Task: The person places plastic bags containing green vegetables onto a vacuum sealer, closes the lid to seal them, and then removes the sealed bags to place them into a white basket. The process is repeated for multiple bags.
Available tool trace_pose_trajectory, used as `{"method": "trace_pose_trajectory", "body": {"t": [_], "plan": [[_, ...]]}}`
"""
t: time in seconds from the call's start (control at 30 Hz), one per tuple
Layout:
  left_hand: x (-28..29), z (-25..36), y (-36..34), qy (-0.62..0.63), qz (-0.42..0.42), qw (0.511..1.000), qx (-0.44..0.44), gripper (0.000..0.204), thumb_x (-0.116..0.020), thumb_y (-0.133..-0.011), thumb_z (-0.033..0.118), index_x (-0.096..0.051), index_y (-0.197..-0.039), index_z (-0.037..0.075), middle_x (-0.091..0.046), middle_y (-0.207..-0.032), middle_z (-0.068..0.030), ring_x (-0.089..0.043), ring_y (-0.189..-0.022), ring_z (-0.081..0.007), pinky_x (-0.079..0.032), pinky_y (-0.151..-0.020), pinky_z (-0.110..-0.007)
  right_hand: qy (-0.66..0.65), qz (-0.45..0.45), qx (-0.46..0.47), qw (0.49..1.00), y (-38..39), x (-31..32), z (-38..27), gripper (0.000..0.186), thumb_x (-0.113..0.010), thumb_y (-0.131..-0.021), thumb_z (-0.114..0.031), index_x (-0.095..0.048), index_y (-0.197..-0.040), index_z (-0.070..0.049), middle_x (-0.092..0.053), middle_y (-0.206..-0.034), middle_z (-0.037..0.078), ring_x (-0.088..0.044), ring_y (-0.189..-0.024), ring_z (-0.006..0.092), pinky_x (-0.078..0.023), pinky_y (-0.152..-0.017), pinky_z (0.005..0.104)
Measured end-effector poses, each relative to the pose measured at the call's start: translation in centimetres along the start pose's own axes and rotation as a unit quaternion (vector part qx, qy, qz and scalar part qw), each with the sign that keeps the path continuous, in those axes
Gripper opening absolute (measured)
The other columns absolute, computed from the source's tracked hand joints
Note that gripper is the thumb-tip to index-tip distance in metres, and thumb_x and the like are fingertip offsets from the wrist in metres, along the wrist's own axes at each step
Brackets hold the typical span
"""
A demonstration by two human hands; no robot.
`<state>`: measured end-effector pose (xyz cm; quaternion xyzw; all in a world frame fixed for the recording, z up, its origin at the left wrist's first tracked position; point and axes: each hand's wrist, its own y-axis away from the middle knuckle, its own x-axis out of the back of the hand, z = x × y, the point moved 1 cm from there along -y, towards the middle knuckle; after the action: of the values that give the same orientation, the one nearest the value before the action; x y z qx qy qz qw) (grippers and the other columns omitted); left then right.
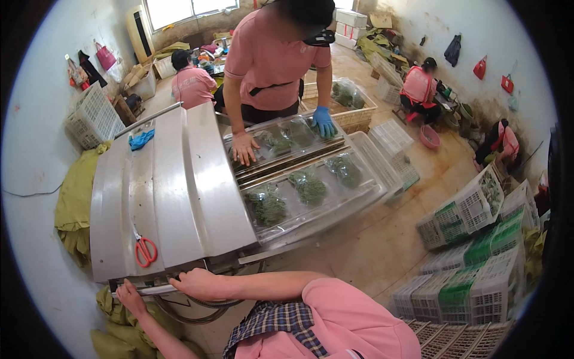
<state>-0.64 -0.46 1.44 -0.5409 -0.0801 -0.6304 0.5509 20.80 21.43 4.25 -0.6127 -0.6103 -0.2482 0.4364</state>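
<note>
At the bottom, my left hand [130, 297] and my right hand [197, 282] both grip a metal bar [155, 289] on the near end of a stainless steel machine [167, 179] with its ribbed lid down. Red-handled scissors [146, 251] lie on the lid near my hands, and a crumpled blue glove [141, 139] is farther back. Clear plastic bags of green leafy produce [308, 186] lie in two rows on the machine's right-hand beds. Across it, a co-worker in pink [269, 54] rests a bare hand [244, 147] and a blue-gloved hand [323, 121] on the far row.
Plastic crates [454, 213] are stacked at right; another crate [353, 111] holds bagged greens beyond the machine. Yellow-green sacks [78, 197] lie along the left. Three other seated workers [190, 84] are around the room. A pink basin [429, 136] sits on the tiled floor [365, 239].
</note>
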Motion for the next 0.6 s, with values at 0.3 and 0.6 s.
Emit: {"method": "trace_pose_trajectory", "body": {"t": [0.3, 0.6], "plan": [[1.5, 3.1, -0.3, -0.015, 0.021, 0.999, -0.022, 0.046, -0.042, -0.101, 0.028, -0.051, -0.066, -0.001, -0.049, -0.068, -0.0157, -0.047, -0.081, -0.034, -0.036, -0.079, -0.045, 0.02, 0.074, 0.018, 0.997, 2.6, 4.1, -0.8, 0.034, -0.058, -0.079, -0.01, -0.055, -0.109, 0.006, -0.065, -0.081, 0.02, -0.066, -0.069, 0.037, -0.054, -0.059, 0.0437], [3.3, 6.5, -0.2, -0.014, 0.031, 0.999, -0.037, 0.045, -0.044, -0.1, 0.029, -0.051, -0.067, -0.001, -0.046, -0.069, -0.0145, -0.046, -0.077, -0.0325, -0.036, -0.075, -0.045, 0.036, 0.025, 0.021, 0.999, 5.0, 8.5, -1.6, 0.032, -0.056, -0.081, -0.01, -0.053, -0.109, 0.005, -0.064, -0.083, 0.02, -0.066, -0.072, 0.0353, -0.054, -0.06, 0.0428]]}}
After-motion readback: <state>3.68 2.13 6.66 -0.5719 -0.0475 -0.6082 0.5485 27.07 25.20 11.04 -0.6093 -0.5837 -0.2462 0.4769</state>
